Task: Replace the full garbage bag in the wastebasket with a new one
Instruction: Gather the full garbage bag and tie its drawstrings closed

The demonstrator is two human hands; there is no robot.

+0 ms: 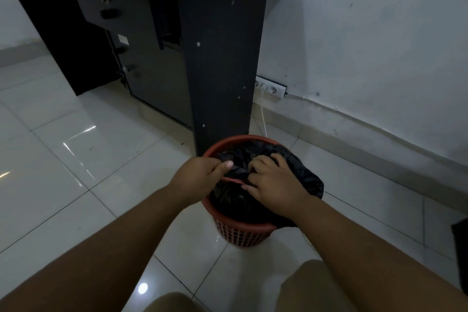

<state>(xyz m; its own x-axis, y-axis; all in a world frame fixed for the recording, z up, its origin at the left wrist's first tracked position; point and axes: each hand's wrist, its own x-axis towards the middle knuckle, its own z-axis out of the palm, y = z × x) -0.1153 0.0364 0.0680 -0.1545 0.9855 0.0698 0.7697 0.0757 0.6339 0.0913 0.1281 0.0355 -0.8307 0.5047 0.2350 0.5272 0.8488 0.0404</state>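
Note:
A red mesh wastebasket (pixel 241 234) stands on the tiled floor beside the desk's side panel. A black garbage bag (pixel 306 180) fills it and spills over the right rim. My left hand (pixel 200 176) pinches the bag's gathered plastic at the left of the basket's mouth, thumb on top. My right hand (pixel 274 183) lies on the bag just to the right, fingers curled into the plastic. A thin red band (pixel 234 180) runs between the two hands. The bag's contents are hidden.
A black desk (pixel 222 63) with drawers stands directly behind the basket. A white power strip (pixel 269 87) lies at the wall's base, its cable trailing down to the floor. A dark object (pixel 461 256) sits at the right edge. My knees show at the bottom.

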